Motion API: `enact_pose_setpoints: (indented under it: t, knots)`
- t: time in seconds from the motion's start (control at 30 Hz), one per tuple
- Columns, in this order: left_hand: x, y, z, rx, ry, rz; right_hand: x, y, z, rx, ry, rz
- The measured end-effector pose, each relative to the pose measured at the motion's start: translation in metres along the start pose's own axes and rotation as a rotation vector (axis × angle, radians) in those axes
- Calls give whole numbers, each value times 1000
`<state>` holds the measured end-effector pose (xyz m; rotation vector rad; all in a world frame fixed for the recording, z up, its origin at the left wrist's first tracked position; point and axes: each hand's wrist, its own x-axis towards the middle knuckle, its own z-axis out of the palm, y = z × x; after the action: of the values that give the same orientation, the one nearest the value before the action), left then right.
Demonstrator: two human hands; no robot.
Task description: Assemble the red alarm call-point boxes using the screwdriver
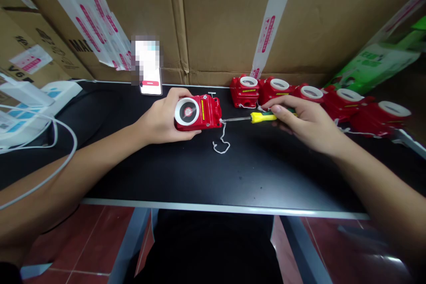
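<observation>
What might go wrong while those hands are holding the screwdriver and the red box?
The screwdriver points at the end of the red box, so if it slips in the right hand, its tip might scratch the box or poke the left hand gripping the other end. The loose white string hangs close to the tip and could get snagged. The phone stands against the cardboard, so a bump might tip it over.

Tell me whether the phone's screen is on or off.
On. The phone's screen is lit bright white, with a red bar near its bottom edge; its upper part is blurred out.
</observation>
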<state>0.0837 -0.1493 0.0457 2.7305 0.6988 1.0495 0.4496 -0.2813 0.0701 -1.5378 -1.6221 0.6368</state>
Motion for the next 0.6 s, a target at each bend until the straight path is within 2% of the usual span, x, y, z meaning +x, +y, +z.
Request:
enact_pose_setpoints:
  t: [0.3, 0.37, 0.5, 0.6]
  knots:
    - [1, 1, -1, 12, 5, 5, -2, -6, -8, 92, 26, -221]
    - [0, 0, -1, 14, 5, 10, -4, -7, -7, 146, -26, -187]
    - [0, -1, -1, 36, 1, 3, -5, -9, -3, 171, -97, 23]
    - [1, -2, -1, 43, -5, -6, -4, -10, -3, 84, -49, -14]
